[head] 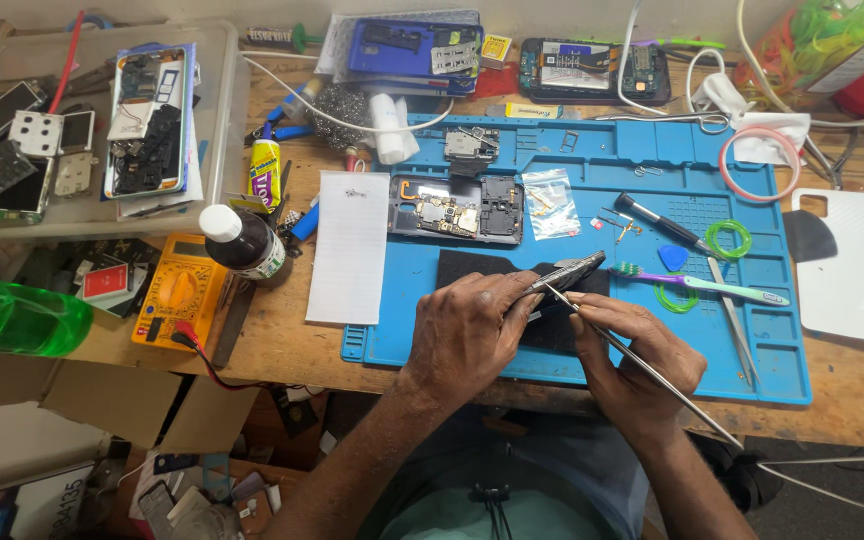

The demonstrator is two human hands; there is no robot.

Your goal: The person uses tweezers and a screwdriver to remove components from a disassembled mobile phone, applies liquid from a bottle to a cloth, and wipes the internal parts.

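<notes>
Phone part sits pinched in our left hand over the blue mat, near the table's front edge. Left hand is closed firmly on it. Right hand grips a thin metal probe, tip touching the part. Risk as we judge it: the tip could skid and gouge it, since the part is held in air, unsupported.

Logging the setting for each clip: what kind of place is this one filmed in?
Most likely a phone repair bench. An opened phone with its boards bare lies on a blue work mat, a yellow multimeter sits at the wooden table's edge, and a grey tray holds more phone parts.
</notes>
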